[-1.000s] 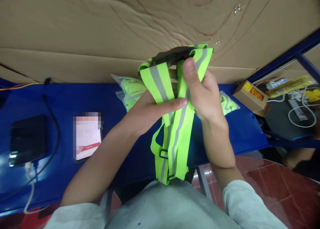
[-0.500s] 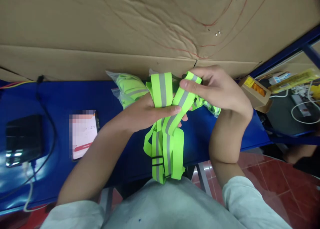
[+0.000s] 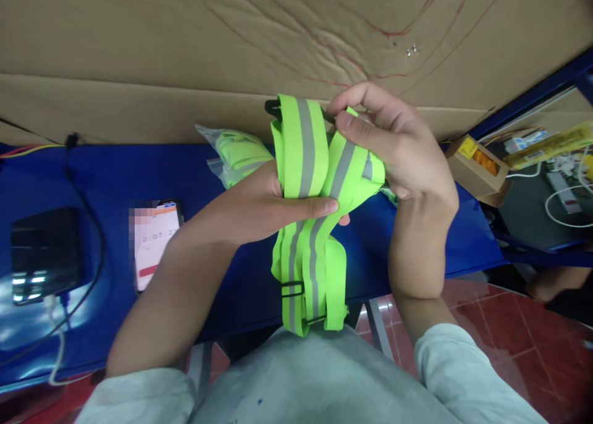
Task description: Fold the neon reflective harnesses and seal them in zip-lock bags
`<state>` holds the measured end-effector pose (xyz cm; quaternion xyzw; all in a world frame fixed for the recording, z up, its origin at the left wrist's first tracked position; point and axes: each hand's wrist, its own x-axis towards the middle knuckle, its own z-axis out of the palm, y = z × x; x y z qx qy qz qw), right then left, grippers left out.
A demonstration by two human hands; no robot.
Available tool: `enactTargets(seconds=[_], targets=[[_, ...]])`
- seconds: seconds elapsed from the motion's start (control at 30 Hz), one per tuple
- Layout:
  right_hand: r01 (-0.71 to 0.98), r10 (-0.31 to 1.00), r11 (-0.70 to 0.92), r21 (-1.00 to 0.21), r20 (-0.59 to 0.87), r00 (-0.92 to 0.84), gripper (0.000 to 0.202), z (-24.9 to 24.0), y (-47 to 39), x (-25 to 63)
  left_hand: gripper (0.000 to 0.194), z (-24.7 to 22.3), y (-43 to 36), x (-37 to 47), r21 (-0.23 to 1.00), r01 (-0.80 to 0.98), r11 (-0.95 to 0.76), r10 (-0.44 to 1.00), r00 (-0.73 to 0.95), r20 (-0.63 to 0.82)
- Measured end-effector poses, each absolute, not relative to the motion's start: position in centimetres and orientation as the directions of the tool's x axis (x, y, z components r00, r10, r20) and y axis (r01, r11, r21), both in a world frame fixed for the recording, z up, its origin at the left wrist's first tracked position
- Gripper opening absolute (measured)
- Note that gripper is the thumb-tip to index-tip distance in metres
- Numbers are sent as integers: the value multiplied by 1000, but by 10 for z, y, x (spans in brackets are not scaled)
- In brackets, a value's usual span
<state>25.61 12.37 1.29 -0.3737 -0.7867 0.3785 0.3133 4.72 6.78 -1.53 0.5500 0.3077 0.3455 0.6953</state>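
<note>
A neon-green strap with a grey stripe (image 3: pixel 306 146) hangs in folds in front of me, its lower end near my shirt. My left hand (image 3: pixel 278 207) is wrapped round the middle of the folds, thumb across the front. The thumb and fingers of my right hand (image 3: pixel 393 139) pinch the upper right part of the strap, close to a dark piece at the top. Black buckles (image 3: pixel 292 288) sit on the lower loops. Behind my left hand lies a clear plastic bag of similar green straps (image 3: pixel 238 152).
On the blue table (image 3: pixel 111 164) stand a phone (image 3: pixel 155 245) and a black box (image 3: pixel 45 255) with cables at the left. An open cardboard box (image 3: pixel 479 164) is at the right, beside a cluttered shelf. A cardboard sheet (image 3: pixel 139 41) rises behind. Another person's arm (image 3: pixel 558 283) shows far right.
The top of the held strap has risen, and its upper loops are spread wider. My right hand has moved up slightly. My left hand stays round the folds.
</note>
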Motion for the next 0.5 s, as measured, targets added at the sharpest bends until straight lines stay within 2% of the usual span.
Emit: enactTargets(seconds=[0.1,0.13,0.3,0.4,0.5], targets=[[309,794,534,-787,340,-504,32,18,118,255,18,-20,72,42,983,-143,113,817,576,-10],[329,771,564,-757,339,-539,34,20,116,255,19,-21,73,42,986,-129,107,816,578,-13],[393,603,618,-681,89,-793,44,21,110,252,22,-27,79,43,997,-61,48,798,603,-1],[384,588,622,-683,82,-805,63,15,111,245,17,-29,79,44,994,-86,61,784,621,5],[359,644,560,-747,120,-756,54,12,112,240,16,-29,79,45,963,-206,175,821,570,-27]])
